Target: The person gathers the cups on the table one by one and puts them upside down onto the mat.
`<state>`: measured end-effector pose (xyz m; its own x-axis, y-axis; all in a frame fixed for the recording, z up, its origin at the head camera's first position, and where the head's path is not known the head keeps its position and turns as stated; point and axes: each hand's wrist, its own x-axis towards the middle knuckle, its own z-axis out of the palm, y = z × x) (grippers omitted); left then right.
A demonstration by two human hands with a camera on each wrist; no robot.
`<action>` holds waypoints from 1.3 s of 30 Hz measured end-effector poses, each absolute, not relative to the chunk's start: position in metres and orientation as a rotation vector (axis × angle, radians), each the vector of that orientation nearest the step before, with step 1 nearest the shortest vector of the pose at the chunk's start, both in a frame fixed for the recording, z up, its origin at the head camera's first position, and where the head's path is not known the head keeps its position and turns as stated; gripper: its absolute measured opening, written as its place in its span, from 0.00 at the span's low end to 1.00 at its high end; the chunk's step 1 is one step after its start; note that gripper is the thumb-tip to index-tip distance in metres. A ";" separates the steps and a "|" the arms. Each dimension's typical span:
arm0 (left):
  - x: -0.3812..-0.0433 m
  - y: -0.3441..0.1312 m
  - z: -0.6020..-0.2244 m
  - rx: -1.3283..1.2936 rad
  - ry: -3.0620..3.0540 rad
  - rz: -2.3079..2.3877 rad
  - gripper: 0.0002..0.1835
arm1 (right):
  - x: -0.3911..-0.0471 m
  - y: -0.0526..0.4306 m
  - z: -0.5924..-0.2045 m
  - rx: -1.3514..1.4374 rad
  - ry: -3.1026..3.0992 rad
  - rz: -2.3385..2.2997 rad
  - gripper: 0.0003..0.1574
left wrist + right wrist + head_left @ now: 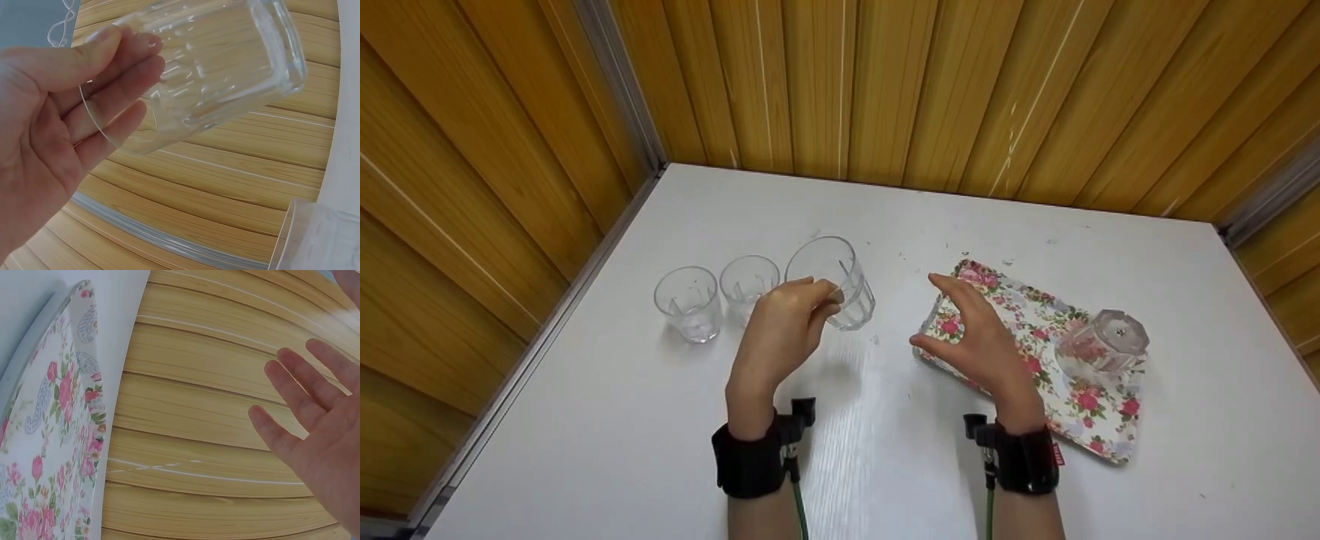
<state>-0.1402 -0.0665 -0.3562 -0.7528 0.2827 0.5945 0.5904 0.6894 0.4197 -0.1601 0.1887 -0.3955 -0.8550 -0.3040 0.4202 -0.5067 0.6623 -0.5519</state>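
Observation:
My left hand [782,330] pinches the rim of a clear drinking glass [851,296], thumb on one side and fingers on the other. In the left wrist view this glass [225,62] is tilted, its thick base pointing away from the palm. My right hand [979,337] is held over the near-left part of a floral tray [1035,330], thumb and fingers spread apart with nothing between them. The right wrist view shows that hand [320,410] with its fingers extended, beside the tray. Upside down on the tray's right part stands another glass [1106,341].
Two more clear glasses stand upright on the white table [660,450] at the left: the outer glass [690,304] and the inner glass [748,281], the latter partly behind my left hand. Wood-patterned panels [885,97] rise along the table's back and left edges.

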 end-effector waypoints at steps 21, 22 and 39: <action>-0.137 -0.045 -0.349 -0.799 -2.432 -0.804 0.06 | -0.158 0.174 -0.396 0.733 -2.581 0.962 0.51; -0.137 -0.045 -0.349 -0.797 -2.430 -0.800 0.06 | -0.157 0.174 -0.396 0.738 -2.580 0.960 0.51; -0.135 -0.038 -0.345 -0.907 -2.388 -0.796 0.02 | -0.155 0.171 -0.395 0.717 -2.639 1.065 0.56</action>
<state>-0.1346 -0.0384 -0.3454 -0.6759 0.4391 0.5919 0.7065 0.6148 0.3506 -0.1551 0.1714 -0.3950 -0.8607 -0.3600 0.3598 -0.5090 0.6213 -0.5958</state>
